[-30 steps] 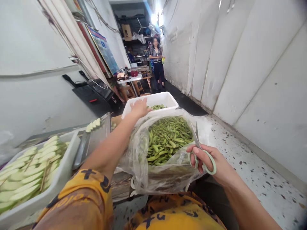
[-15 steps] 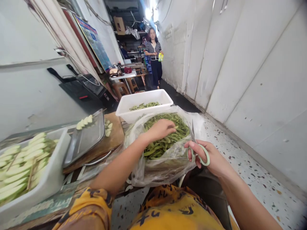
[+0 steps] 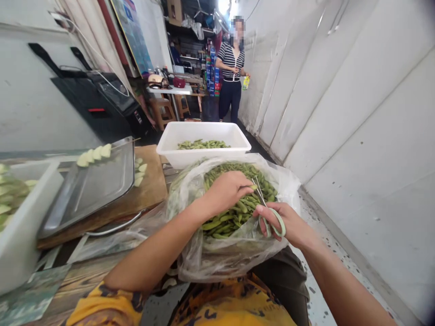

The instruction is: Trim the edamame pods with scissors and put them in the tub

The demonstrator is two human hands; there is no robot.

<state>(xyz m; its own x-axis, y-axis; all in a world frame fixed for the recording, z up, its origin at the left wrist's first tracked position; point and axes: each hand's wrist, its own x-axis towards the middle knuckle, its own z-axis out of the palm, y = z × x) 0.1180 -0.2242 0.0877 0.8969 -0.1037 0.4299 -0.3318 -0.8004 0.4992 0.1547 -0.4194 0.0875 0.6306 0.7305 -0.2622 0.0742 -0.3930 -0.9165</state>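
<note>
A clear plastic bag [image 3: 193, 253] full of green soybean pods [image 3: 220, 222] lies open in front of me. Above the pods, my left hand [image 3: 228, 192] pinches one edamame pod [image 3: 253, 186] between thumb and fingers. My right hand [image 3: 277, 222] grips a pair of scissors [image 3: 279, 221] with pale green handles. Their blades are parted and point up and left, with the tips at the held pod. Whether they touch it I cannot tell. Behind the bag stands a white tub [image 3: 204, 156] with more pods on its bottom.
On the left, a metal tray [image 3: 98, 185] with skewered pale green slices [image 3: 94, 155] rests on a wooden board [image 3: 152, 181]. A white bin [image 3: 37, 190] of slices stands farther left. A person [image 3: 231, 68] holding a yellow-green packet [image 3: 246, 82] is in the passage beside a wall.
The scissors have moved left to the pod in my left hand, and their blades have opened. The person in the passage has come closer. My view has shifted.
</note>
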